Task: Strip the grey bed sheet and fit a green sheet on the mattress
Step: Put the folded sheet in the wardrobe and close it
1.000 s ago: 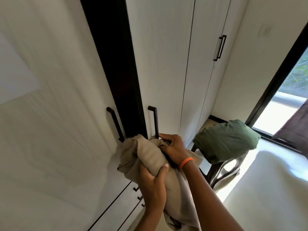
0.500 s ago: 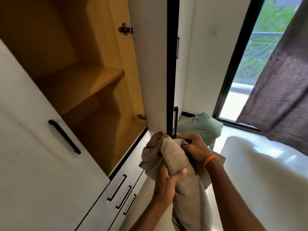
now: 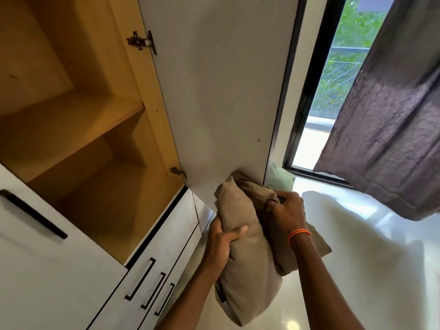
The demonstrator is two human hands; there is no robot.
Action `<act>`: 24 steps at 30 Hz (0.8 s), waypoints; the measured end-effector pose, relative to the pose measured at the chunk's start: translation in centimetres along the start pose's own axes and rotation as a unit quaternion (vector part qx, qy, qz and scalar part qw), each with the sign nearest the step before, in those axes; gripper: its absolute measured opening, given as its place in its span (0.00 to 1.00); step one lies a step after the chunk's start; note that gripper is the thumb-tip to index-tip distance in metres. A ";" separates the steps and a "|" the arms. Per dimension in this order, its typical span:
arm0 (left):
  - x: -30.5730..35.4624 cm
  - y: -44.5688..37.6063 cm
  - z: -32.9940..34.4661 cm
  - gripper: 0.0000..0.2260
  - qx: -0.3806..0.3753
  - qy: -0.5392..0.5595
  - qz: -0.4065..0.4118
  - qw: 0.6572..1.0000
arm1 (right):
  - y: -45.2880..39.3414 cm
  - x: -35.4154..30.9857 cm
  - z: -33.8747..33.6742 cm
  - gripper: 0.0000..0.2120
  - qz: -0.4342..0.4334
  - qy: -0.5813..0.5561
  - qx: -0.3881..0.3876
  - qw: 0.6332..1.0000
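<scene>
My left hand (image 3: 220, 244) grips the bundled grey bed sheet (image 3: 245, 263) from the side, with the thumb laid across the front of the roll and the fingers curled behind it. My right hand (image 3: 284, 210) is closed on the upper folds of the same bundle, the fingers bunched into the cloth; an orange bracelet (image 3: 298, 234) sits on that wrist. The sheet is held in the air between both hands, in front of the lower edge of the open wardrobe door (image 3: 214, 91), and its loose end hangs down below my left forearm.

I judge the sheet to be light and very soft, so it will sag and unroll wherever it is not supported. It is not fragile and not slippery, but a pinch on one layer only would let the rest fall open. The better hold is around the thick middle of the roll, as the left hand has it now.

To the left, the wardrobe shelf (image 3: 71, 129) is open and looks like the place for the bundle. A corner of the green sheet (image 3: 281, 178) shows just behind the door edge, near the window (image 3: 333, 91) and the dark curtain (image 3: 385, 115).
</scene>
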State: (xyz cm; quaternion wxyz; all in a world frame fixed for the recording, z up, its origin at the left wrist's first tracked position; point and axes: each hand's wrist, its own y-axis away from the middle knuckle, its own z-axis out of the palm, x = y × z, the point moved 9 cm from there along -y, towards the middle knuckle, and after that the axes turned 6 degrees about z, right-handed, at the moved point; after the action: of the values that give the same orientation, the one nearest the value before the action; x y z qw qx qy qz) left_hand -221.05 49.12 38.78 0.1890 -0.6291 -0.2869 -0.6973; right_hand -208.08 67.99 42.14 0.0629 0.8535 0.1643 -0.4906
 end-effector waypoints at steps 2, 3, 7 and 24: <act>0.6 -0.5 -1.4 0.44 0.040 -0.018 0.014 0.999 | -0.2 -0.7 0.4 0.13 0.001 -0.006 0.017 1.000; 1.0 -0.7 -2.3 0.46 0.061 -0.026 0.023 0.998 | -0.2 -1.2 0.9 0.12 -0.002 -0.010 0.016 1.000; 1.5 -1.6 -7.0 0.44 0.144 -0.035 0.039 0.988 | -0.7 -4.2 4.1 0.11 -0.022 -0.018 -0.008 1.000; 14.9 -5.6 -31.7 0.20 0.389 0.013 0.139 0.911 | -9.5 -28.0 16.8 0.08 -0.181 0.032 -0.031 0.983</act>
State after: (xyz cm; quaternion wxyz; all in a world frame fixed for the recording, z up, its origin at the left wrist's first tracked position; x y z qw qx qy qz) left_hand -250.96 34.62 51.14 0.5170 -0.5305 -0.4426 -0.5053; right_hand -238.11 66.28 58.11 -0.0056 0.8224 0.3329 -0.4613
